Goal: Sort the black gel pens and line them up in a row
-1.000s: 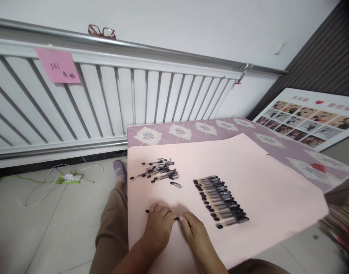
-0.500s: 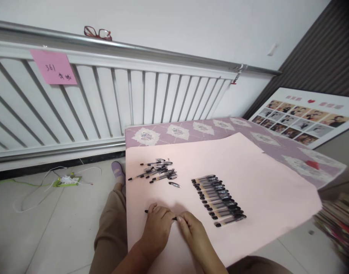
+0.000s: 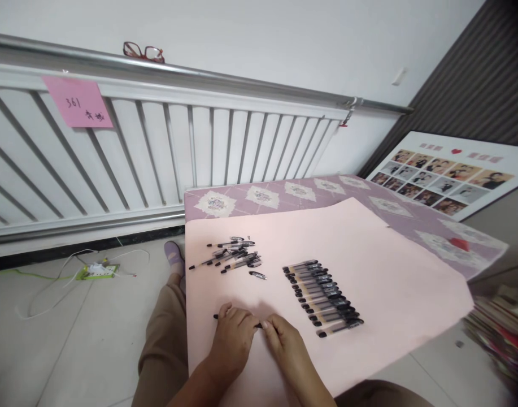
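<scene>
both hands pinch slim black pen, matte pink sheet.

Tan trousers (loose), purple slipper

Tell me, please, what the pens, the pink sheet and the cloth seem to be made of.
Pens: likely plastic, clear-looking barrels with black caps and grips. Pink sheet: probably paper or thin card, matte, flat, with a crisp overhanging edge. Cloth: printed fabric or vinyl; cannot tell which.
</scene>
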`<state>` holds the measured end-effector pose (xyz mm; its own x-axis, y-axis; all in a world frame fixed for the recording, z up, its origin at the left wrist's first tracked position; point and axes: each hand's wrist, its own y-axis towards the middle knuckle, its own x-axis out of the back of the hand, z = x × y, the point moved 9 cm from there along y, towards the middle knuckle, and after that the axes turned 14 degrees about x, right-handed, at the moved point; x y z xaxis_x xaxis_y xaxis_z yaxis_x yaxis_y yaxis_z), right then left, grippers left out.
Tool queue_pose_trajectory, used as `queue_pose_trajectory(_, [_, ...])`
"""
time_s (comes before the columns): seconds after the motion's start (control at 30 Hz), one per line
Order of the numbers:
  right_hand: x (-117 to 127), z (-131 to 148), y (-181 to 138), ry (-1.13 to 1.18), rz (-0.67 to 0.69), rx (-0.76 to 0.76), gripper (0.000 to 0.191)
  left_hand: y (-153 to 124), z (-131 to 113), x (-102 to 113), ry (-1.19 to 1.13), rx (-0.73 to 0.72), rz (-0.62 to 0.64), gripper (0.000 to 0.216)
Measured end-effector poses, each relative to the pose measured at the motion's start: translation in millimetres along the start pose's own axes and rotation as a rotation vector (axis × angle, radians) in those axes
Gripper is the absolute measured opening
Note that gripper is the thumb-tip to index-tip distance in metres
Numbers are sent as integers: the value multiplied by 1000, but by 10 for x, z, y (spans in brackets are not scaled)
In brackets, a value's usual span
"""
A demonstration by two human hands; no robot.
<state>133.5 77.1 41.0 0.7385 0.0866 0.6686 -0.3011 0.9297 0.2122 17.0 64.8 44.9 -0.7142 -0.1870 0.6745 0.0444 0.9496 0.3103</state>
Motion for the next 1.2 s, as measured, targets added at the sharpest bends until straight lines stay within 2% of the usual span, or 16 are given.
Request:
queue_pose_trajectory(0.1, [20, -18, -5, 5, -6, -19, 33, 1, 0, 4, 12, 4, -2, 20])
queue_pose_trajectory(0.27, [47, 42, 2, 106, -24, 5, 19, 6, -8, -2, 65, 3, -3, 22])
queue_pose_trajectory(0.5, [2, -47, 8, -78, -47, -14, 31, -2, -7, -6, 38, 6, -10, 24])
queue_pose_trajectory(0.73, [-12, 8, -2, 40, -28, -20, 23, -6, 16, -18, 31, 11, -17, 21])
queue_pose_trajectory(0.97, [-71, -71, 6, 21, 6, -36, 32, -30, 22, -47, 61, -15, -32, 21])
queue_pose_trajectory(1.2, [131, -120, 142, 1, 17, -15, 35, 39, 117, -127, 189, 140, 42, 18])
